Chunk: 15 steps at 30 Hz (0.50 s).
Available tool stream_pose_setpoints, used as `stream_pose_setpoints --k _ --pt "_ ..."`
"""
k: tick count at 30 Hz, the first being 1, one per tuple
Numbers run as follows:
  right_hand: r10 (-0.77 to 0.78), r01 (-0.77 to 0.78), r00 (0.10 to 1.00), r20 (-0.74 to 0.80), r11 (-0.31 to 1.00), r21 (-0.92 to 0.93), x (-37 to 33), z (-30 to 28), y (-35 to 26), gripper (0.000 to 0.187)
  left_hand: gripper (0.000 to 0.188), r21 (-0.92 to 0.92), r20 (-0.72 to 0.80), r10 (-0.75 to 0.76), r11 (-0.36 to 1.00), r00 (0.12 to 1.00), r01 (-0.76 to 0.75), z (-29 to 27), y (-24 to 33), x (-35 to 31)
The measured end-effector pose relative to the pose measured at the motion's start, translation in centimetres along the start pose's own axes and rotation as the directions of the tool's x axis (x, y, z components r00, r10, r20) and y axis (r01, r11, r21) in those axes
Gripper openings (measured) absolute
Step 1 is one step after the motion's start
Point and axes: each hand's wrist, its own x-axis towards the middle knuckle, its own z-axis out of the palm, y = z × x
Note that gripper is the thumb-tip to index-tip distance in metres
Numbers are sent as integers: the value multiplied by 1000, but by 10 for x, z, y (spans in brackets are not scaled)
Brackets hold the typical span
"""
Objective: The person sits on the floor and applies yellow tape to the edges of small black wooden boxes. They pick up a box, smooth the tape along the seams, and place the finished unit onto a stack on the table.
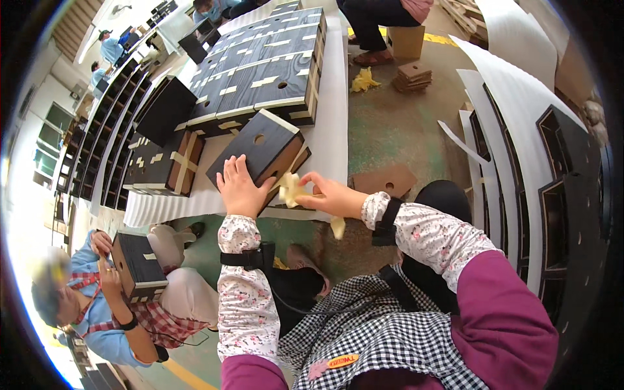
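A black wood-grain box (244,144) with a round hole and brown side lies tilted before me on the foam-covered bench. My left hand (239,186) rests on its top face near the close corner, fingers spread flat. To its right, my right hand (330,196) pinches a crumpled wad of pale yellow masking tape (289,190) between thumb and fingers, beside the box's brown side. A loose scrap of tape (337,227) hangs below that hand. Part of the box's near side is hidden by the tape and my hands.
Taped black boxes (266,65) cover the far bench; another taped box (159,166) stands at left. A co-worker (97,292) at lower left holds a similar box (138,263). Brown boards (412,77) are stacked on the floor. Black compartment units (552,195) stand at right.
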Motion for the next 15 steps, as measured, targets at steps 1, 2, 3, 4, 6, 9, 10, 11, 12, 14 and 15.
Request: stream_pose_setpoints --k 1,2,3,4,6,9,10,11,12,14,15 --pt "95 -95 995 9 982 162 4 3 0 45 84 23 -10 -12 1000 1000 12 3 3 0" --pt "103 -103 995 13 982 160 12 7 8 44 85 26 -37 5 1000 999 -4 6 3 3" --pt "116 -117 993 17 981 156 18 9 12 43 85 25 -62 22 999 998 -21 8 5 6" --pt "129 -131 991 22 980 152 21 11 17 42 86 24 -87 39 999 995 -37 10 6 8" --pt "85 -89 994 62 994 70 17 18 24 32 86 59 -103 45 998 994 -39 10 7 9" --pt "-84 82 996 -40 996 -39 10 25 29 25 87 130 -87 67 990 994 -55 7 8 15" --pt "-68 66 997 -47 997 -43 7 25 29 24 87 155 -75 79 986 994 -67 6 8 17" --pt "-52 50 997 -53 998 -46 4 25 29 24 87 155 -57 80 985 995 -70 4 8 18" --pt "-43 40 997 -57 998 -51 2 24 26 24 87 158 -44 78 985 996 -70 -1 7 19" --pt "-46 40 998 -44 990 -138 -3 22 20 22 87 152 -27 86 985 996 -81 -6 3 23" --pt "-42 33 998 -46 983 -180 -8 22 20 22 87 141 -23 105 985 994 -101 -6 2 26"
